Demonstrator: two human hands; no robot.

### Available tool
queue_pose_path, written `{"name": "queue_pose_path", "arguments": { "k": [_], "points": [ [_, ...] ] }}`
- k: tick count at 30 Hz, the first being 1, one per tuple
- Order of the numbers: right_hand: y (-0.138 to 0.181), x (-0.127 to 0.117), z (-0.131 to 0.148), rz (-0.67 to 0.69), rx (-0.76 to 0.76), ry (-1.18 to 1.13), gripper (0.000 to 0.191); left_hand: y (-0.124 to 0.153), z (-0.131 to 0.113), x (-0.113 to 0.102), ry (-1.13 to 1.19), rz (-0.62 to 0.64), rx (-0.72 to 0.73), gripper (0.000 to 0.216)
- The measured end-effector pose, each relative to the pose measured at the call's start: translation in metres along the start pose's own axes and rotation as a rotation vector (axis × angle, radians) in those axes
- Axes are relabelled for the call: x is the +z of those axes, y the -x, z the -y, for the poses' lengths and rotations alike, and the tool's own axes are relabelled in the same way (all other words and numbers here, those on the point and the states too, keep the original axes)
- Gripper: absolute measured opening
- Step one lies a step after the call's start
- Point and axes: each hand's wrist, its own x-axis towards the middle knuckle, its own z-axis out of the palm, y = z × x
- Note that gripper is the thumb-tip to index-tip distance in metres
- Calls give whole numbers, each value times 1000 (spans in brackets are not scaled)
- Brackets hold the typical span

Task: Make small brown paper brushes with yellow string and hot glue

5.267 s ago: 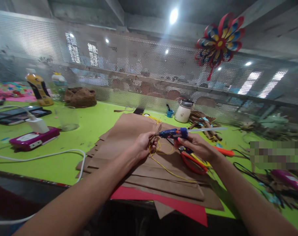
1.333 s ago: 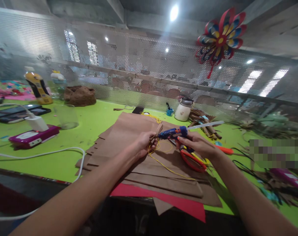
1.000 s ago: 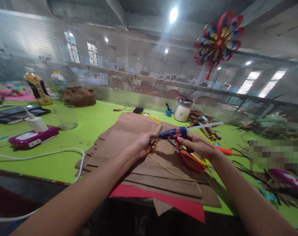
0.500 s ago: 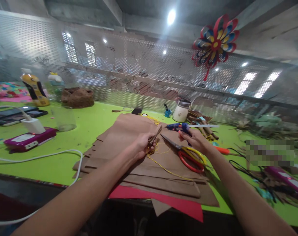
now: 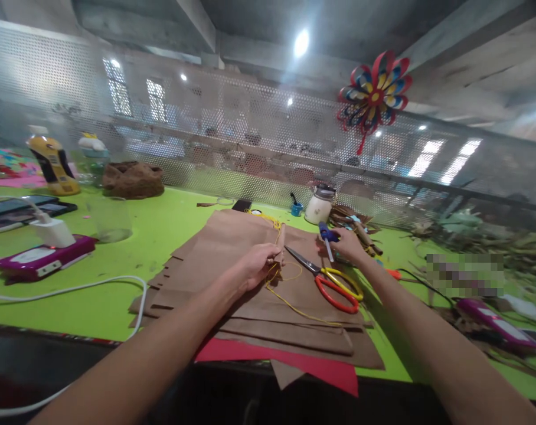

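Note:
My left hand (image 5: 258, 263) pinches a small folded strip of brown paper (image 5: 279, 241) that stands up from the stack of brown paper sheets (image 5: 232, 248), with a yellow wire (image 5: 290, 302) looping under it. My right hand (image 5: 348, 248) is out to the right, closed on a blue glue gun (image 5: 326, 235) held near the table, its glue stick pointing towards me. Scissors with red and yellow handles (image 5: 334, 284) lie open-handled on the brown paper between my hands.
The green table (image 5: 162, 224) carries a white jar (image 5: 317, 206), a small blue pot (image 5: 297, 208), a clear cup (image 5: 108, 218), a magenta box with a white charger (image 5: 42, 254), a white cable (image 5: 95, 283), paper scraps (image 5: 356, 219) and a red sheet (image 5: 294, 363). A paper pinwheel (image 5: 374, 94) hangs on the mesh wall.
My right hand has drawn the glue gun away from the paper strip and carried it right and down towards the table. My left hand keeps its pinch on the strip.

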Motion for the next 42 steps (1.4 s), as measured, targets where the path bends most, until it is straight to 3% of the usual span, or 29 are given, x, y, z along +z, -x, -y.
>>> {"name": "queue_pose_path", "arguments": {
  "k": [4,8,13,15,25,30,42],
  "points": [
    [-5,-6,18,29,-13,-21,24,-1,-2,-2,60,-13,42,8],
    [17,-2,64,26,-60,-110,26,-2,-3,-1,74,-44,49,7],
    [54,11,127,284,-165,-365,44,-4,0,-2,66,-66,83,7],
    [60,15,140,304,-133,-410,47,-5,1,-4,69,-73,84,9],
    [72,31,143,382,46,-701,28,-8,3,-4,60,-120,68,10],
    [79,28,150,348,22,-668,20,-6,2,-3,87,-111,47,14],
    [85,39,146,244,-4,-663,22,-11,8,-6,111,-38,80,15]
  ]
}}
